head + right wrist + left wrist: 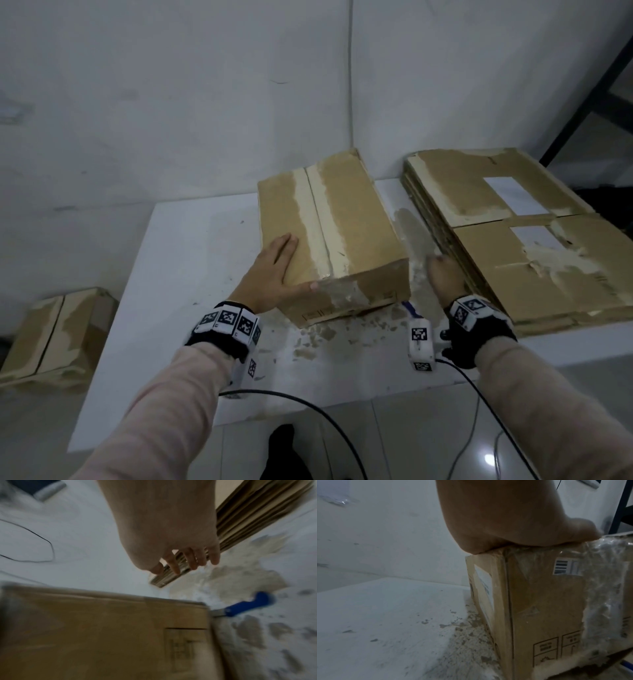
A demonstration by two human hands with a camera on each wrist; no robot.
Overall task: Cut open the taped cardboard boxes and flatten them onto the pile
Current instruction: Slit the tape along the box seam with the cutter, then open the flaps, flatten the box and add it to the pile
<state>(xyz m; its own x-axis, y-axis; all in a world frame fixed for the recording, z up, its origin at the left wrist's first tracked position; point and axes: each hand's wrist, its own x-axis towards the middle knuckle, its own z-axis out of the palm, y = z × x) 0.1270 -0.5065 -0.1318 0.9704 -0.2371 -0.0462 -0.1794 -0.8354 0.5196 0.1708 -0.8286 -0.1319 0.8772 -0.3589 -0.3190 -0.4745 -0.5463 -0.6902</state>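
A taped cardboard box (pixel 339 233) stands on the white table (pixel 191 260), a pale tape strip running down its top. My left hand (pixel 274 270) lies flat on the box's near left corner, fingers straight, thumb along the front edge; the left wrist view shows the palm (pixel 505 524) pressing on that corner of the box (pixel 544 608). My right hand (pixel 443 274) hovers between the box and the pile of flattened boxes (pixel 520 233), fingers (pixel 190 559) loosely extended and empty. A blue-handled knife (pixel 243 605) lies on the table with its blade by the box's (pixel 106 628) corner.
Another taped box (pixel 51 339) sits on the floor at the left. Brown scuffs and torn paper scraps (pixel 329 332) mark the tabletop near the front. Black cables (pixel 308 407) trail off the table's front edge. A dark metal rack frame (pixel 589 85) stands at the far right.
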